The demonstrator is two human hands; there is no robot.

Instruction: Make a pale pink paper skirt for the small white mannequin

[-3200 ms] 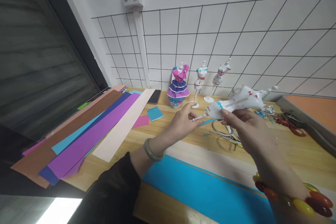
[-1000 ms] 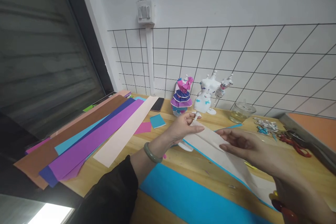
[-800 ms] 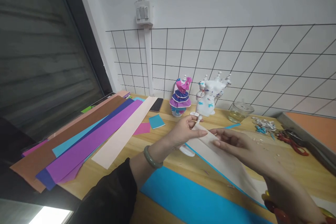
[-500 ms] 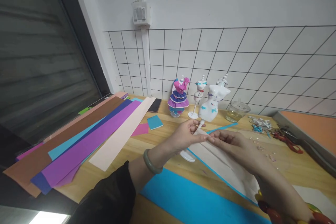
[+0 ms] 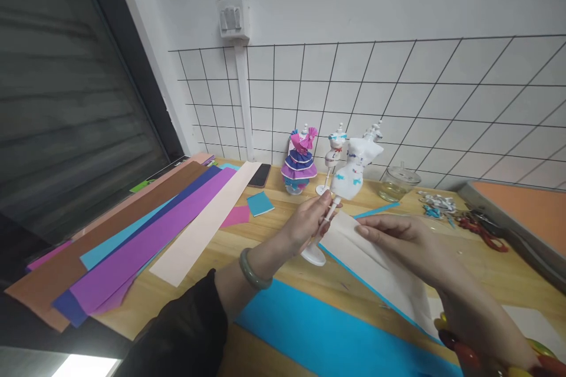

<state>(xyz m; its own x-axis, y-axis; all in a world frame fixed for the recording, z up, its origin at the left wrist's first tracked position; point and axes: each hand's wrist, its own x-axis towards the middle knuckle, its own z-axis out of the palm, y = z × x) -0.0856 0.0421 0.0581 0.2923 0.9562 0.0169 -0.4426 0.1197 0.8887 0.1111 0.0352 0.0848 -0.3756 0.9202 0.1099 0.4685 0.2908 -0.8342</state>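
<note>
My left hand [image 5: 309,222] is closed around the thin post of a small white mannequin [image 5: 352,172], which leans to the right with its round base tilted. Small blue and dark decorations dot its torso. Between the thumb and fingers of my right hand [image 5: 393,241] is the upper edge of a cream sheet of paper [image 5: 345,241]. That sheet lies over a blue one, whose edge shows along its lower side. A wide blue paper strip [image 5: 336,330] lies nearer to me. Behind stand a smaller mannequin [image 5: 335,156] and one dressed in pink, purple and blue paper [image 5: 299,165].
Long coloured paper strips [image 5: 145,230] are fanned out at the left, near a phone [image 5: 260,175]. Teal [image 5: 260,204] and pink [image 5: 235,217] paper pieces lie mid-table. At the right are a lidded glass jar [image 5: 399,182], red-handled scissors [image 5: 484,232] and a grey-rimmed tray [image 5: 508,218].
My left hand has let go of the cream paper's edge and now grips the mannequin's post. The paper's end has come away from the post, held by my right hand.
</note>
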